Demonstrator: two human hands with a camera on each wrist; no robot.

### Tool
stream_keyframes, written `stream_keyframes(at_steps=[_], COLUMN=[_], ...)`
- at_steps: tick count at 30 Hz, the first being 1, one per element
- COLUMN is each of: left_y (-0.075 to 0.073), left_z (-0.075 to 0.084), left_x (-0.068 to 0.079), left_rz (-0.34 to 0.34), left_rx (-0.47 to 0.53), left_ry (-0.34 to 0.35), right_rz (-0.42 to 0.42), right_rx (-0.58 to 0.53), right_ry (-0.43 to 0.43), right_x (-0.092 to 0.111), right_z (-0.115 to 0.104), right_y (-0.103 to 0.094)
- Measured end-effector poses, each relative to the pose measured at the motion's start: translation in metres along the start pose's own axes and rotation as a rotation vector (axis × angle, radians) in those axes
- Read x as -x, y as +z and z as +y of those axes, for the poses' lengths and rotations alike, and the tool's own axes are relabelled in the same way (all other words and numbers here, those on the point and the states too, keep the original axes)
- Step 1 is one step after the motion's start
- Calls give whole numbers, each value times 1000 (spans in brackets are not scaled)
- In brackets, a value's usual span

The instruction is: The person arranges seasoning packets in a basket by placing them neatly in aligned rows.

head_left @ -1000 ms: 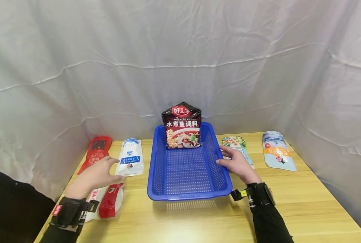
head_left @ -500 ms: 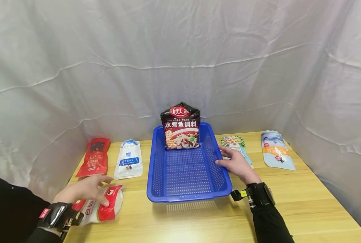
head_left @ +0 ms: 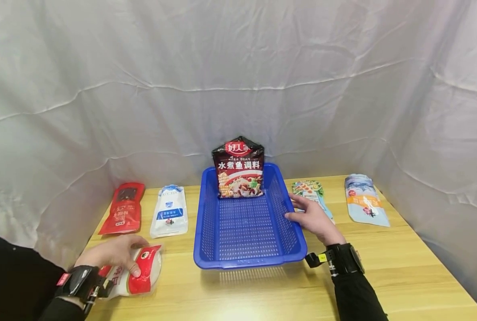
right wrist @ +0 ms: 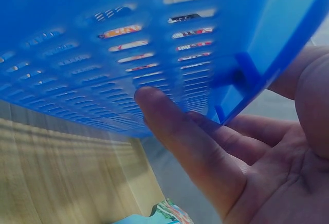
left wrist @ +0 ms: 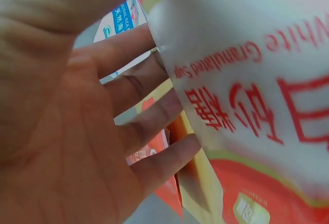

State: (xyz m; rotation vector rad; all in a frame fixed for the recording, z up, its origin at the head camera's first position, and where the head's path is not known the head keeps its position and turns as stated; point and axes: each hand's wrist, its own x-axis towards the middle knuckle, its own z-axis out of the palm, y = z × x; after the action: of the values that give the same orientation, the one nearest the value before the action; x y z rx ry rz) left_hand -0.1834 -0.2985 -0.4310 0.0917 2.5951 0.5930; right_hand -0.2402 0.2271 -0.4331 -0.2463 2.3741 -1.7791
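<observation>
My left hand (head_left: 115, 255) grips the bag of white granulated sugar (head_left: 143, 272), a clear bag with red print at the table's left front. In the left wrist view, the fingers (left wrist: 164, 162) reach behind the edge of the sugar bag (left wrist: 247, 80), while the thumb lies across its face. My right hand (head_left: 312, 218) holds the right rim of the blue plastic basket (head_left: 250, 263). The right wrist view has its fingers (right wrist: 180, 142) against the outside of the perforated basket (right wrist: 113, 80). A dark red fish seasoning packet (head_left: 239, 171) leans upright at the basket's far end.
Left of the basket lie a red pouch (head_left: 123, 209) and a white-and-blue salt bag (head_left: 170, 211). On the right are a green patterned packet (head_left: 312, 191), partly behind my right hand, and a light blue pouch (head_left: 367, 200). Grey curtains (head_left: 238, 80) enclose the wooden table (head_left: 403, 276).
My left hand has moved down and toward me, from over the red pouch's near end to the sugar bag, and taken hold of it. The right hand and basket stay put.
</observation>
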Motion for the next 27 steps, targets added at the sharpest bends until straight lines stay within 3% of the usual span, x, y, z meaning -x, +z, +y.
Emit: stream_keyframes(at_steps=[7, 15, 22, 27], left_y=[-1, 1, 6, 15], left_z=[3, 1, 2, 6], left_x=[-5, -4, -1, 3], left_rz=[-18, 10, 121, 221], left_rx=[-43, -15, 47, 102], left_ry=[27, 62, 78, 51], right_rz=[-3, -3, -2, 1], right_rx=[-14, -11, -7, -8], right_ry=[7, -2, 2, 9], right_x=[0, -2, -3, -2], right_z=[2, 2, 2, 2], right_y=[-1, -1, 0, 0])
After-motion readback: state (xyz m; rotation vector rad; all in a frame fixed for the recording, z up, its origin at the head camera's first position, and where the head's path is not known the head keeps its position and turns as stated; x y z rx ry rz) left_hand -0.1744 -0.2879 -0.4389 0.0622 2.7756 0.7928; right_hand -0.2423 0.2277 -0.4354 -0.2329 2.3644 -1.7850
